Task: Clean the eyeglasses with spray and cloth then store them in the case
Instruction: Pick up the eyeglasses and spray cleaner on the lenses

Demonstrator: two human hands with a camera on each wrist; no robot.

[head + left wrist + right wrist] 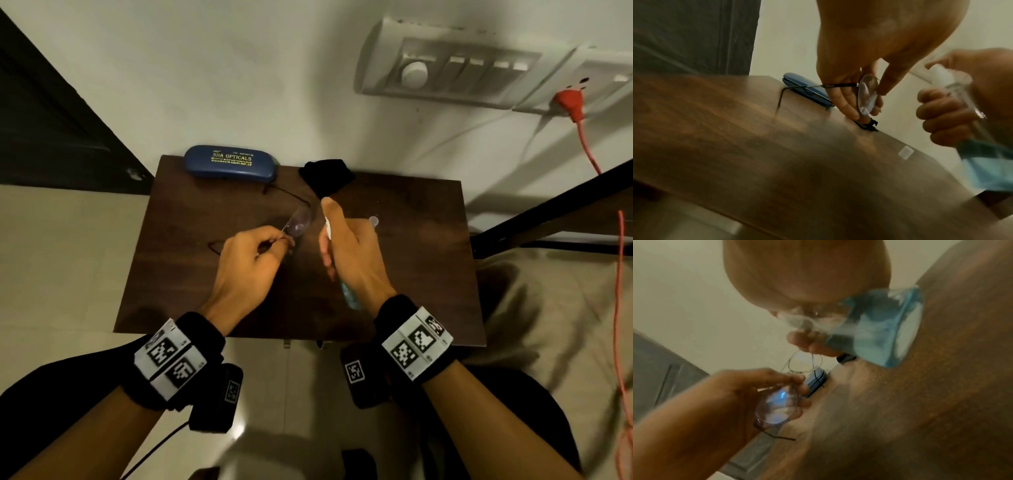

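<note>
Thin-framed eyeglasses (299, 223) are held just above the dark wooden table (411, 274), their temples spread open. My left hand (279, 242) pinches them at the frame beside one lens (868, 94); the right wrist view shows both lenses (777, 404). My right hand (330, 241) grips a clear spray bottle (962, 97) holding blue liquid (879, 331), forefinger on its white nozzle, which points at the lens a short way off. The blue eyeglass case (229, 161) lies closed at the table's far left. A black cloth (327, 175) is bunched at the far edge.
A small clear cap (373, 221) lies on the table right of my right hand. A white wall with a switch panel (455, 72) and an orange plug and cord (570, 102) rises behind. A dark door (51, 102) is at left, a bed frame (548, 212) at right.
</note>
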